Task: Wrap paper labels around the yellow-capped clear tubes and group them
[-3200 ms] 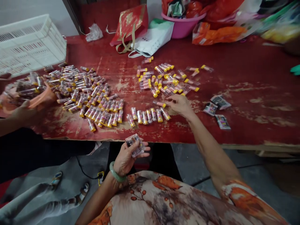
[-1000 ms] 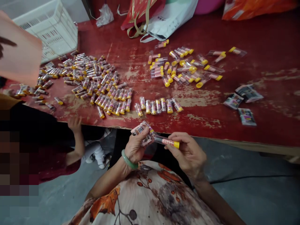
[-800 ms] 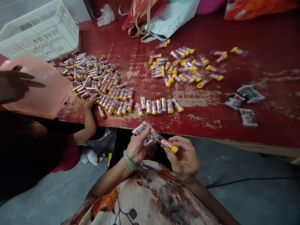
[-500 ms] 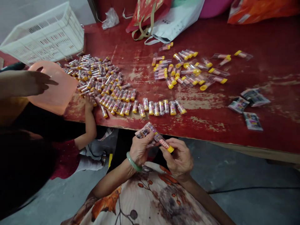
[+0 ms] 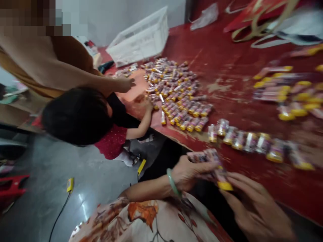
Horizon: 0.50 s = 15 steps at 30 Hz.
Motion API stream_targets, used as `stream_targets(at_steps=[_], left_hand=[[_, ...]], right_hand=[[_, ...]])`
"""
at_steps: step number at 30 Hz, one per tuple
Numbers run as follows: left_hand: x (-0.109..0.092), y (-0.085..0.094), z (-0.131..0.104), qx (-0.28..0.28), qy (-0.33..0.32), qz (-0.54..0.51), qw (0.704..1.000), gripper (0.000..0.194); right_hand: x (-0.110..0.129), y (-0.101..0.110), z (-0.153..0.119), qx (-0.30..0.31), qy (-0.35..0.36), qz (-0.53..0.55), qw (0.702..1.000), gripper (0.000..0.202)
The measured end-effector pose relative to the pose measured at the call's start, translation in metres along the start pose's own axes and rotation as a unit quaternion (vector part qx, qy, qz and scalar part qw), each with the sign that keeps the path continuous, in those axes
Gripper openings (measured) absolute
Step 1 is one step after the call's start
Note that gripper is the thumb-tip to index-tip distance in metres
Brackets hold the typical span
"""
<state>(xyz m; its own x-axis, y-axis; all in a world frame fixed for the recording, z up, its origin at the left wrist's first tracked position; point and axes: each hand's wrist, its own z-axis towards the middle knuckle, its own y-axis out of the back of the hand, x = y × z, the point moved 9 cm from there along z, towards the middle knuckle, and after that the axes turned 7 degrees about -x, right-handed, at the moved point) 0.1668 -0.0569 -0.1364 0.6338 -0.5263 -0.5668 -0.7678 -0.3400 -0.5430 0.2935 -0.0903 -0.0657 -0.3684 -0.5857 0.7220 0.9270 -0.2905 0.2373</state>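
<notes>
My left hand [image 5: 191,172], with a green bangle at the wrist, is closed on small printed packets [image 5: 197,157] and the upper part of a clear tube. The tube's yellow cap [image 5: 225,186] points toward my right hand [image 5: 259,205]. Thumb and fingers of that hand close around the capped end, blurred by motion. Both hands are just off the table's front edge. Beyond them, a row of similar capped tubes [image 5: 251,143] lies on the red table [image 5: 227,107].
Many tubes [image 5: 176,87] are heaped farther left, before a white crate [image 5: 141,40]. More yellow-capped tubes [image 5: 295,92] lie at right, near bags [image 5: 267,16]. A child [image 5: 111,141] reaches onto the table; another person's hand [image 5: 124,84] is over an orange sheet [image 5: 136,85].
The view has swung left, bringing in the child and the other person and shifting the table things rightward. My hands still hold the packets and tube together.
</notes>
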Motion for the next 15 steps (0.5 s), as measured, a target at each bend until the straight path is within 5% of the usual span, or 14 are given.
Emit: stream_targets(at_steps=[2,5,15], left_hand=[[-0.018,0.005,-0.012,-0.005,-0.033,0.004,0.999,0.041],[-0.035,0.011,-0.017,-0.011,-0.059,0.014,0.998,0.036],[-0.017,0.006,-0.017,-0.004,-0.037,0.088,0.995,0.032]], right_hand=[[0.015,-0.013,0.006,0.033,0.027,-0.002,0.999,0.031],[0.019,-0.019,0.007,0.005,0.028,-0.021,0.999,0.028],[0.009,-0.012,-0.009,-0.081,0.009,-0.082,0.993,0.022]])
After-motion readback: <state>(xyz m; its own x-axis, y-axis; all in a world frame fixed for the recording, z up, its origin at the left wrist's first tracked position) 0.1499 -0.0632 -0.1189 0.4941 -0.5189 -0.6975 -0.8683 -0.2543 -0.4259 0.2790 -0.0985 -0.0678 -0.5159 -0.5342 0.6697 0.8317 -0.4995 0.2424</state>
